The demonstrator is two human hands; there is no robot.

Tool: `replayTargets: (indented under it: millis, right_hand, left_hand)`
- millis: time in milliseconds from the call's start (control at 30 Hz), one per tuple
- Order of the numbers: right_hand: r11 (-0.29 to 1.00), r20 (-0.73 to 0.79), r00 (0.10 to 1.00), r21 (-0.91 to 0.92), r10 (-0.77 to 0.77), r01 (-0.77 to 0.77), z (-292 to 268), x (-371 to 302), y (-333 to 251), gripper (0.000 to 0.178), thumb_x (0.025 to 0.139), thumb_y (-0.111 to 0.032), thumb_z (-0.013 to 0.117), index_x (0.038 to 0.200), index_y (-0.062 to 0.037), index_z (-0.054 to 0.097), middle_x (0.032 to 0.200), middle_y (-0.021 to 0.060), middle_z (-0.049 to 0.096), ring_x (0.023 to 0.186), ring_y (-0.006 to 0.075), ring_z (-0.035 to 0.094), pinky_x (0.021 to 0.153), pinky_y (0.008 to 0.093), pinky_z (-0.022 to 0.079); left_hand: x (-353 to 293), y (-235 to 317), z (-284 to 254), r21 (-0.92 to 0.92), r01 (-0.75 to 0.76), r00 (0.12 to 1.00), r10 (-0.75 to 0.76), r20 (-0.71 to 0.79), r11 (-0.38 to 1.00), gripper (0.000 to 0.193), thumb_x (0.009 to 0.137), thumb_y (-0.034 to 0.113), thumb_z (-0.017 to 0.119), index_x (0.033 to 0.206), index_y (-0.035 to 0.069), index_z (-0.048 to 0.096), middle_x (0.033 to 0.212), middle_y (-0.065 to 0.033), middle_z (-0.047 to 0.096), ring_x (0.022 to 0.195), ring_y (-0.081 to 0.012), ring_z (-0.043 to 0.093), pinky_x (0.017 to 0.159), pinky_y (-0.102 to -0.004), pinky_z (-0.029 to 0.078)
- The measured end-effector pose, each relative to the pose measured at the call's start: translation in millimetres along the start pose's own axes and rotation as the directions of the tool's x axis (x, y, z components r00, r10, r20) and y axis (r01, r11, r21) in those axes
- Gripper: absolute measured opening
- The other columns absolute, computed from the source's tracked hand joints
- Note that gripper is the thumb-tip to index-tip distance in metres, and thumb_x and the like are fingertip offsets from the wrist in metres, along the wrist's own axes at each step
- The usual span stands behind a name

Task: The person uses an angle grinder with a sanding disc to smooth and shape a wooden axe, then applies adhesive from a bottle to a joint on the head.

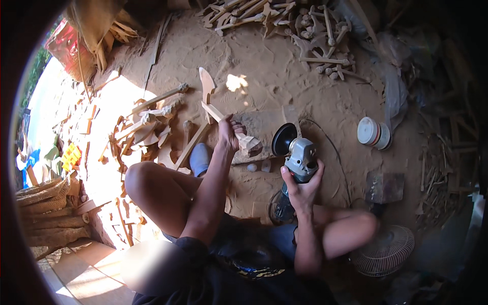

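My left hand (231, 133) is wrapped round the shaft of a carved wooden piece (249, 142), whose faceted, knobby end points right toward the grinder. Beyond its other end is a curved, blade-shaped piece of wood (207, 84); whether the two are joined I cannot tell. In my right hand (304, 190) is an angle grinder (303, 155), gripped round its grey and dark body. Its round black disc (284, 140) faces left, a short gap away from the carved end. Whether the disc is spinning cannot be seen.
A flat board (272, 119) lies on the sandy ground beneath both hands. Carved wooden pieces (157, 122) are heaped at left, with another pile (317, 38) at the far side. A white tub (373, 133), a square block (385, 187) and a fan (384, 250) stand right; a cable (339, 152) curves nearby.
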State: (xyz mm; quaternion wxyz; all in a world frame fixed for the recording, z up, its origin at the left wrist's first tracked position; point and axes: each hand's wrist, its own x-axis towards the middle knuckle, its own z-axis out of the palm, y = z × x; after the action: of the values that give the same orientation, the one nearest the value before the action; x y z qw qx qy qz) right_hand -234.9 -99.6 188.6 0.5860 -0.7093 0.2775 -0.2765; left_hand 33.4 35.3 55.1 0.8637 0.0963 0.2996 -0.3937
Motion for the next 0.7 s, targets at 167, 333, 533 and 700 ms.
replayTargets:
  millis: [167,333,533,700]
  right_hand:
    - [0.993,0.079,0.996,-0.109,-0.033,0.042,-3,-12,2,0.087,0.081,-0.03,0.094,0.143,0.0017,0.041,0.111,0.0172,0.07,0.095,0.0248,0.072,0.085,0.0388,0.058]
    - [0.977,0.146,0.988,-0.197,-0.056,0.084,7,-20,-6,0.091,0.081,-0.032,0.093,0.146,0.0005,0.04,0.11,0.0238,0.073,0.096,0.0336,0.077,0.084,0.0461,0.06]
    - [0.947,0.213,0.977,-0.316,0.022,0.048,9,-22,-21,0.091,0.081,-0.034,0.092,0.148,-0.0018,0.04,0.116,0.026,0.071,0.099,0.0402,0.076,0.087,0.0475,0.06]
    - [0.904,0.142,0.987,-0.407,-0.081,0.133,9,-21,-3,0.093,0.08,-0.035,0.092,0.149,-0.0007,0.039,0.114,0.0265,0.073,0.1,0.0402,0.076,0.088,0.0491,0.059]
  left_hand:
    - [-3,12,10,-0.15,-0.008,1.0,0.01,0.007,0.989,0.05,0.103,0.022,0.05,0.061,0.026,0.024,0.052,0.0103,0.023,0.043,-0.0074,0.024,0.039,-0.0246,0.025]
    - [-9,9,14,-0.037,-0.132,0.99,0.134,0.049,0.991,0.046,0.105,0.023,0.051,0.064,0.025,0.031,0.052,0.0106,0.024,0.044,-0.0065,0.027,0.04,-0.0243,0.028]
    - [-24,2,28,0.128,-0.248,0.969,0.247,0.02,0.96,0.044,0.105,0.022,0.052,0.067,0.025,0.031,0.056,0.0103,0.023,0.045,-0.0062,0.023,0.039,-0.0233,0.025]
    - [-33,-4,42,0.249,-0.314,0.945,0.326,-0.005,0.916,0.038,0.105,0.022,0.053,0.073,0.024,0.033,0.058,0.0097,0.024,0.047,-0.006,0.022,0.04,-0.0235,0.025]
